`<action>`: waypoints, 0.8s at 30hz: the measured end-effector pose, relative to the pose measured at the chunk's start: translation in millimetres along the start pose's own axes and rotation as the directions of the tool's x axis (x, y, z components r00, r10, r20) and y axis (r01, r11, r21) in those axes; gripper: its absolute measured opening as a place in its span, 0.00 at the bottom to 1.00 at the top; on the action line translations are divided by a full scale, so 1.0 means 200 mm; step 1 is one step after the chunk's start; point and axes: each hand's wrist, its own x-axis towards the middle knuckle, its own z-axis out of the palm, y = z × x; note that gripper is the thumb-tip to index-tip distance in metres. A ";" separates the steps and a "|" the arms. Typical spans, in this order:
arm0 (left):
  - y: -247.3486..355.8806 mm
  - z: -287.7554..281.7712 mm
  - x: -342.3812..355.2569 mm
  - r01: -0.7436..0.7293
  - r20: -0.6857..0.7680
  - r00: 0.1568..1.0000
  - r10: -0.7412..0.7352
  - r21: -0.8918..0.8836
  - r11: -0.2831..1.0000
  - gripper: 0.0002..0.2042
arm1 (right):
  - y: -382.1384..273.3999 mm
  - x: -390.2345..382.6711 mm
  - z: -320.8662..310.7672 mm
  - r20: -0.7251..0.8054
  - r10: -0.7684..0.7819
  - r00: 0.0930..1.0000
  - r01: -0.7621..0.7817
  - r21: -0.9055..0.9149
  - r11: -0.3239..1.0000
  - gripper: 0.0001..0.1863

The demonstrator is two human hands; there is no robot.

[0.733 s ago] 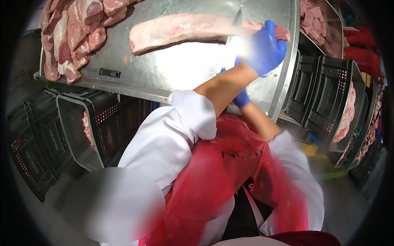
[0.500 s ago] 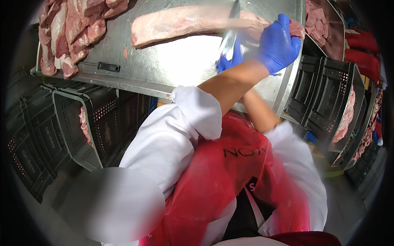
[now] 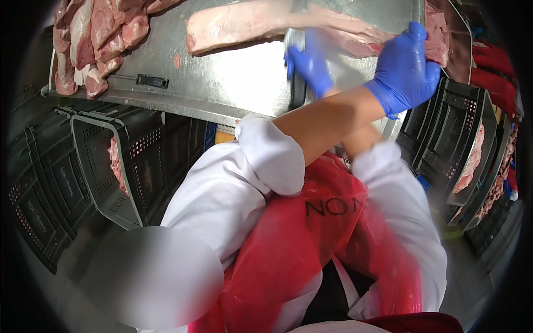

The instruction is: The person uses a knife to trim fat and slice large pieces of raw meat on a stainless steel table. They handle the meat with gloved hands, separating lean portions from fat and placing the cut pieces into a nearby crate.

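A long, pale, fat-covered slab of meat (image 3: 239,26) lies across the metal worktop, redder toward its right end. My arms cross, the left passing over the right. At the slab's right end my left hand (image 3: 405,72), in a blue glove, is closed on the meat; its fingers hide the tip. My right hand (image 3: 312,65), also blue-gloved and blurred, grips a knife by the near side of the slab. The black handle of the knife (image 3: 298,91) shows below the fingers. Its blurred blade points away, across the meat.
Several meat cuts (image 3: 102,33) are heaped at the worktop's left. A black clip-like piece (image 3: 152,81) lies by the front edge of the metal worktop (image 3: 183,105). Dark crates (image 3: 125,166) stand at the lower left, more crates (image 3: 438,127) at the right, some with meat.
My left hand has moved right and slightly nearer. The knife in my right hand has shifted left, its handle now showing. The slab appears slightly higher and farther right in view.
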 end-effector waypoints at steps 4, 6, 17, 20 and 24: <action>0.09 0.00 0.02 -0.031 0.022 0.999 0.031 -0.038 0.999 0.16 | 0.05 0.09 0.08 -0.004 0.017 1.000 -0.017 0.062 0.998 0.37; 0.08 -0.06 0.09 -0.042 -0.041 0.998 0.039 -0.065 0.997 0.16 | 0.04 -0.20 0.24 0.018 -0.040 0.999 0.040 -0.026 0.999 0.46; 0.33 -0.11 0.10 -0.158 -0.116 0.985 0.128 -0.299 0.941 0.12 | 0.07 -0.24 0.51 0.054 -0.137 0.989 0.137 0.008 0.991 0.47; 0.40 -0.10 0.04 -0.079 -0.112 0.993 0.045 -0.324 0.943 0.11 | -0.01 0.13 0.52 0.088 -0.117 0.989 0.092 0.246 0.965 0.28; 0.45 -0.15 0.02 -0.088 -0.107 0.993 0.059 -0.293 0.952 0.10 | 0.07 0.19 0.65 -0.023 -0.120 0.993 0.121 0.074 0.990 0.24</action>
